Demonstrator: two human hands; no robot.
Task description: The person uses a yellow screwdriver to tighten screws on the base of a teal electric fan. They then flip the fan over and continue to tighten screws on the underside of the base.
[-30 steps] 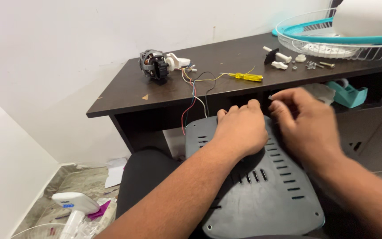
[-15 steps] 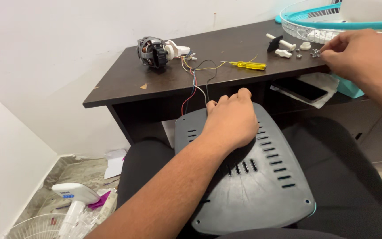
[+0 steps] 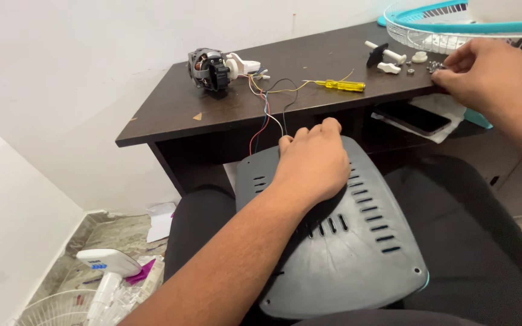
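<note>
Resting flat on grey vented cover (image 3: 345, 241), left hand (image 3: 312, 163), right hand (image 3: 484, 72) pinching small screws (image 3: 435, 65)

A plain white wall (image 3: 80, 72) rises behind a dark brown wooden counter (image 3: 225, 111), whose open shelf (image 3: 394, 130) sits in shadow below the top. A second white surface (image 3: 7, 229) slants in at the left. The floor (image 3: 116, 232) is mottled stone tile, lit evenly by soft daylight.
</note>
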